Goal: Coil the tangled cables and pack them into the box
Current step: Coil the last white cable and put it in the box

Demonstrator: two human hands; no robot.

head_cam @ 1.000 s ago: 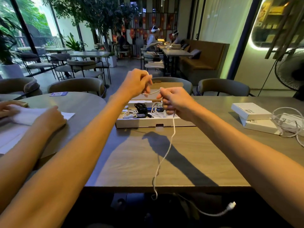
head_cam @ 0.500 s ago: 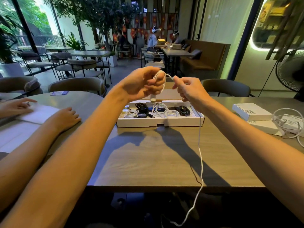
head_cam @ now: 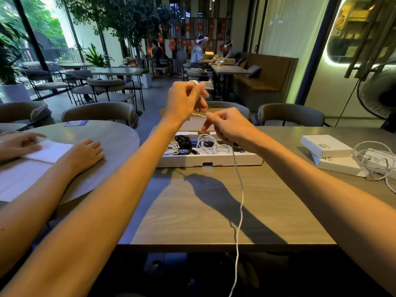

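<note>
left hand: fingers curled, pinching white cable | right hand: fingers pinching same cable

The right hand has dropped from level with the left hand to just below it, drawing a short stretch of white cable taut between them. The left hand has risen slightly. The hanging length has swung left beneath the right hand.

Thin white cable — hanging slack toward 6 o'clock. Flat white box at 12 o'clock — open, holding coiled cables.
</note>
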